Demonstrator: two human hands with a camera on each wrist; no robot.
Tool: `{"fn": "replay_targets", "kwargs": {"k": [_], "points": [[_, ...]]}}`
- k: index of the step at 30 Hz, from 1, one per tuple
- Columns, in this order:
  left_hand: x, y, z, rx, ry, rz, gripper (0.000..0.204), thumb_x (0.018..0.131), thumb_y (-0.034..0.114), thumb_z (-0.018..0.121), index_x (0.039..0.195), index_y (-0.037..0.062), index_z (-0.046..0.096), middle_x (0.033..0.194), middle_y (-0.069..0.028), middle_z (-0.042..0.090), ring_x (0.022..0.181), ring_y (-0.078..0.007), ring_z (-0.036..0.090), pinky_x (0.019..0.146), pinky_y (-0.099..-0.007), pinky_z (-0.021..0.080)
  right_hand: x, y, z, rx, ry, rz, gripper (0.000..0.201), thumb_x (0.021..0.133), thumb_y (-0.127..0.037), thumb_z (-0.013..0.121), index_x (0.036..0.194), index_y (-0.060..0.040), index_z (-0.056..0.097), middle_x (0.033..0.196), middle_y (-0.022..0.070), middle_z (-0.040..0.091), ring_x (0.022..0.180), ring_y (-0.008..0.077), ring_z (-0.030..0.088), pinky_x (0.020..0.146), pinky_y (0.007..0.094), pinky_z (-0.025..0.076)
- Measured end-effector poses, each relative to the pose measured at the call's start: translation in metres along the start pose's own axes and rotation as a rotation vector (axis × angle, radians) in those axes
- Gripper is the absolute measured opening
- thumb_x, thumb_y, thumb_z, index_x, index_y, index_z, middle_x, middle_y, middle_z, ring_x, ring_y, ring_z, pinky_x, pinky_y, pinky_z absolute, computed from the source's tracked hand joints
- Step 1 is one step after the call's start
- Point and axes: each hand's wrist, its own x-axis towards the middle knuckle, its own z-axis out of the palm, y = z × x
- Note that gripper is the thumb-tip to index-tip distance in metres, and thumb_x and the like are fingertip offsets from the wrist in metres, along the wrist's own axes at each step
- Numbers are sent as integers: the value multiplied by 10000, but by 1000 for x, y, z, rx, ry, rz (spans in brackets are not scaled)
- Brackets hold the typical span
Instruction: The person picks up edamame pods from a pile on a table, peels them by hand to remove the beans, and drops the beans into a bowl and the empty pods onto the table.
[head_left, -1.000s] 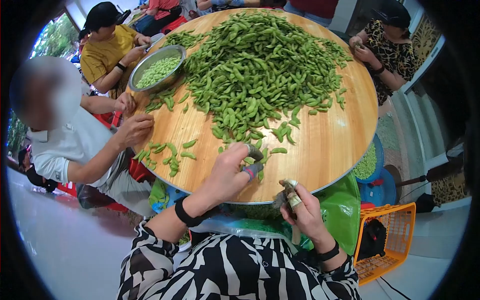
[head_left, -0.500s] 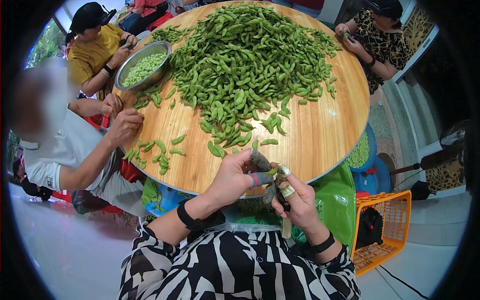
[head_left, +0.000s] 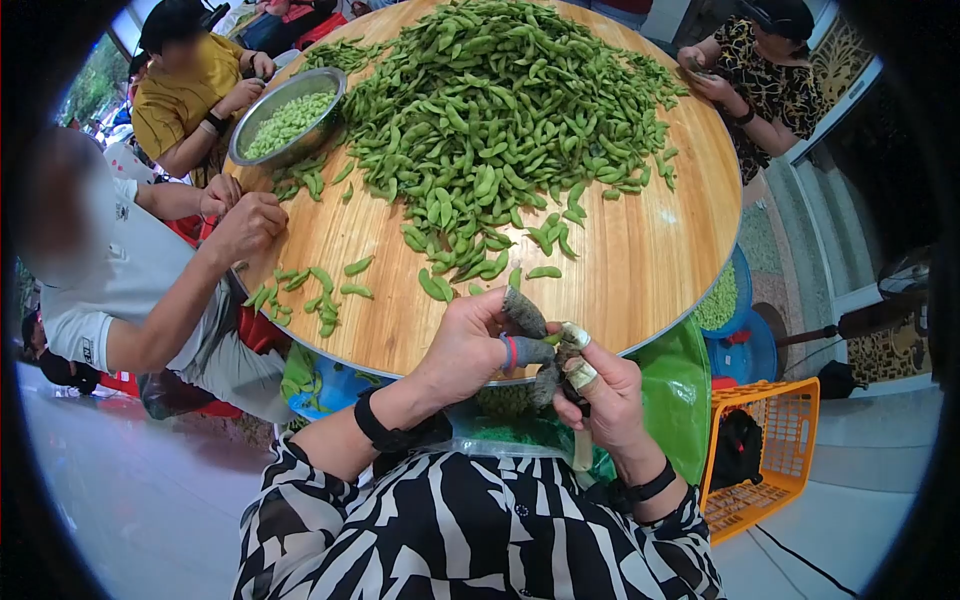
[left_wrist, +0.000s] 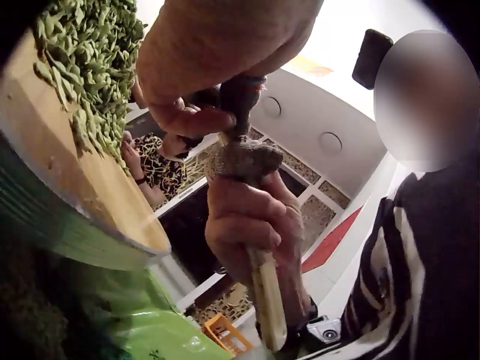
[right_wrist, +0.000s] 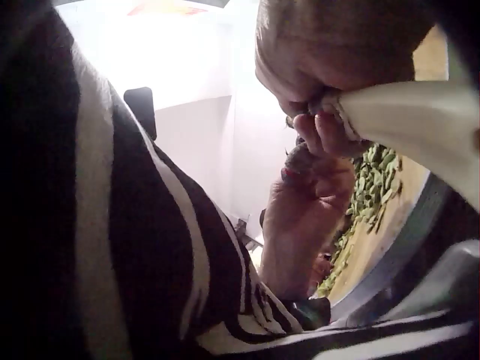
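Close together over the near table edge, my two hands meet fingertip to fingertip. My left hand (head_left: 465, 345), with grey covers on its finger and thumb, pinches a green soybean pod (head_left: 553, 339), mostly hidden between the fingers. My right hand (head_left: 610, 395), its thumb wrapped in pale tape, grips a tool with a long pale handle (left_wrist: 266, 300). The handle (right_wrist: 420, 120) sticks out below the palm; the working end is hidden by the fingers. A large heap of soybean pods (head_left: 510, 120) covers the far part of the round wooden table (head_left: 660, 280).
A metal bowl of shelled beans (head_left: 333, 105) stands at the table's left edge. Loose pods (head_left: 325, 300) lie near the person in white (head_left: 150, 270). Green plastic sheeting (head_left: 675, 400), an orange crate (head_left: 770, 470) and blue basins (head_left: 745, 350) stand to the right.
My left hand has come back from the loose pods on the table to my right hand, bringing a pod. Over the last half second both hands stay together with only small shifts.
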Motion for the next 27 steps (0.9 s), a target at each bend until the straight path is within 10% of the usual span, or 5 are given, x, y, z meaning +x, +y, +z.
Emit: {"fn": "replay_targets", "kwargs": {"k": [12, 15, 17, 20, 27], "points": [[2, -8, -9, -667, -310, -368, 222, 767, -29, 704, 968, -7, 612, 800, -64, 634, 601, -145, 607, 509, -256, 508, -5, -7, -2, 269, -27, 148, 391, 963, -152, 507, 1317, 7, 462, 735, 68, 547, 445, 70, 385, 378, 194, 307], [-1, -4, -2, 50, -92, 16, 211, 779, -14, 690, 971, -9, 602, 775, -62, 613, 636, -144, 594, 554, -267, 499, -5, -1, -4, 386, 21, 197, 418, 956, -176, 527, 1328, -2, 450, 761, 84, 556, 442, 77, 390, 365, 192, 311], [-5, 7, -6, 910, -172, 618, 222, 764, 14, 713, 950, -19, 596, 816, -92, 631, 728, -131, 610, 604, -265, 488, -7, 3, -8, 440, 16, 226, 433, 961, -175, 522, 1349, -3, 438, 821, 88, 574, 466, 79, 409, 377, 187, 330], [-10, 6, -7, 1022, -138, 681, 262, 719, 17, 744, 932, -32, 599, 856, -127, 644, 756, -125, 625, 607, -258, 479, -5, 7, -10, 490, -77, 218, 456, 950, -179, 543, 1355, -2, 431, 855, 92, 579, 465, 82, 416, 375, 187, 326], [-7, -3, -2, 103, -69, 101, 191, 755, 40, 756, 888, -15, 630, 774, -68, 646, 644, -120, 614, 548, -249, 480, -4, 3, -6, 424, 5, 205, 418, 917, -160, 564, 1302, -25, 475, 849, 136, 623, 381, 90, 377, 319, 209, 295]]}}
